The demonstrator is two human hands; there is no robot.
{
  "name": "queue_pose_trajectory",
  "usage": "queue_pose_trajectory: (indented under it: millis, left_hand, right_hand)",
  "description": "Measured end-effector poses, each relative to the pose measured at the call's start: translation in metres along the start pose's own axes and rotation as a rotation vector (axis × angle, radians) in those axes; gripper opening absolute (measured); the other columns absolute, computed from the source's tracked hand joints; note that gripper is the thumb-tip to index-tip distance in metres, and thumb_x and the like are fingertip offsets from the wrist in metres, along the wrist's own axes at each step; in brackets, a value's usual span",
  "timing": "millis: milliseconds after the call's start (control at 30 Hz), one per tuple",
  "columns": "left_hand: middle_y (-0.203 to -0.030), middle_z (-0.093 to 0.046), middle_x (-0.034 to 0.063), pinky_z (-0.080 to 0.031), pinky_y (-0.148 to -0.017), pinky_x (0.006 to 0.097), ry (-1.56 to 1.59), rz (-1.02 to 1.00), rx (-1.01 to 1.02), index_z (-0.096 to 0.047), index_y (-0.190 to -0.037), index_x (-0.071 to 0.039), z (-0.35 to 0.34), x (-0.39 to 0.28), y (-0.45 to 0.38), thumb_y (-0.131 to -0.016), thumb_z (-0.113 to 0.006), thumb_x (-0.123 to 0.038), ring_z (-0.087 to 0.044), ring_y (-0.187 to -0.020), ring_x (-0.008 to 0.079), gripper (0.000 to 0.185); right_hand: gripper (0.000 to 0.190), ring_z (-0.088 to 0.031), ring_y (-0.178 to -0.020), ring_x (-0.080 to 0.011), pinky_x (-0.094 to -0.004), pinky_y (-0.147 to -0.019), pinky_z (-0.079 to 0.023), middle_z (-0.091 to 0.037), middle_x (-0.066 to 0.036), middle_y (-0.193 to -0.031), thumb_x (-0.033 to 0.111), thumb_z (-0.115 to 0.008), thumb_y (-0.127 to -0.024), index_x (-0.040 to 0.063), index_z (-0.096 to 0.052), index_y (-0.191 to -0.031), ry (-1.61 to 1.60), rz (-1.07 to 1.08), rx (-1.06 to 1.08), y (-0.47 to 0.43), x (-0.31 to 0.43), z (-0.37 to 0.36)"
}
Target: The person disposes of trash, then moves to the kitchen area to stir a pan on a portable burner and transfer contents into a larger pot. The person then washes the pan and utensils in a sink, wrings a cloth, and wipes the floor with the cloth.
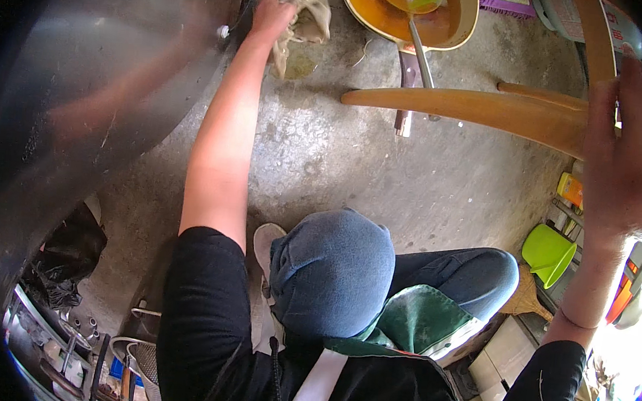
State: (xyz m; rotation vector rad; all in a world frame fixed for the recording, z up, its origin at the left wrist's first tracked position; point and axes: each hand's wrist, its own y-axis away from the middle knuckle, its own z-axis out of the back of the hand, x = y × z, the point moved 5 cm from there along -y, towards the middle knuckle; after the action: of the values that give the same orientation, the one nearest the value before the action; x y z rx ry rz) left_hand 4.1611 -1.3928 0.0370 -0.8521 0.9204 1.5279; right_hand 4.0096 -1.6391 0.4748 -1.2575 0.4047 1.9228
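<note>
My left hand (pixel 273 13) is at the top, closed on a damp beige cloth (pixel 311 16) held low over the concrete floor (pixel 301 165). Beside the cloth lies a yellowish wet patch (pixel 301 68). To its right stands a pan (pixel 469 20) holding amber liquid, with a metal-handled ladle (pixel 420 53) resting in it. My right hand (pixel 627 151) is at the far right on the top of a wooden stool (pixel 475 113); its fingers are spread, and part of the contact is dim.
A large dark metal vessel (pixel 111 59) curves along the left. A purple-fringed brush or mat (pixel 506 6) and a gas cylinder (pixel 562 16) are at the top right. A green bucket (pixel 546 255) stands at the right, a black plastic bag (pixel 71 254) lower left.
</note>
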Motion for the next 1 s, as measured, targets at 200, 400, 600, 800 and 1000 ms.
queue_pose_trajectory:
  millis: [200,400,600,800,1000]
  left_hand:
    - [-0.148,-0.028,0.0053,-0.022,-0.101,0.0649,-0.752,-0.201,-0.049,-0.046,-0.132,-0.024,-0.044,0.015,0.032,-0.081,-0.062,-0.041,-0.022,-0.136,0.0321,0.056]
    - [-0.130,-0.048,-0.0094,-0.032,-0.096,0.0536,-0.709,-0.472,0.031,-0.061,-0.110,-0.023,-0.050,0.028,0.071,-0.088,-0.058,-0.017,-0.039,-0.125,0.0208,0.023]
    - [-0.115,-0.060,-0.0001,-0.038,-0.093,0.0391,-0.375,-0.391,0.386,-0.064,-0.098,-0.019,-0.036,0.023,0.106,-0.088,-0.051,-0.001,-0.049,-0.114,0.0226,0.025]
    - [-0.117,-0.060,0.0067,-0.038,-0.094,0.0394,-0.336,-0.620,-0.260,-0.063,-0.108,-0.015,0.007,-0.008,0.037,-0.075,-0.052,0.010,-0.053,-0.109,0.0253,0.042]
    - [-0.142,-0.038,0.0061,-0.032,-0.101,0.0532,-0.707,-0.214,-0.207,-0.047,-0.131,-0.015,-0.025,0.017,-0.009,-0.090,-0.050,-0.025,-0.035,-0.129,0.0331,0.043]
  right_hand:
    - [0.027,-0.066,-0.070,-0.0126,-0.0247,-0.052,-0.052,-0.068,0.000,-0.085,0.029,-0.065,-0.085,0.023,-0.065,-0.111,-0.005,-0.013,0.004,0.006,0.000,0.001]
    - [0.027,-0.066,-0.073,-0.0131,-0.0251,-0.054,-0.051,-0.067,-0.001,-0.087,0.028,-0.065,-0.085,0.021,-0.064,-0.111,-0.011,-0.023,0.007,0.008,0.000,0.000]
    - [0.027,-0.065,-0.075,-0.0136,-0.0255,-0.056,-0.051,-0.066,-0.002,-0.089,0.027,-0.064,-0.085,0.020,-0.063,-0.111,-0.006,-0.032,0.006,0.007,0.000,0.000]
    - [0.028,-0.064,-0.077,-0.0141,-0.0259,-0.058,-0.051,-0.065,-0.003,-0.092,0.026,-0.063,-0.085,0.019,-0.062,-0.112,-0.024,-0.023,0.000,0.007,0.000,-0.005]
    - [0.028,-0.063,-0.080,-0.0146,-0.0263,-0.060,-0.050,-0.064,-0.004,-0.094,0.025,-0.062,-0.085,0.017,-0.061,-0.112,-0.013,-0.005,0.024,0.010,0.001,-0.004]
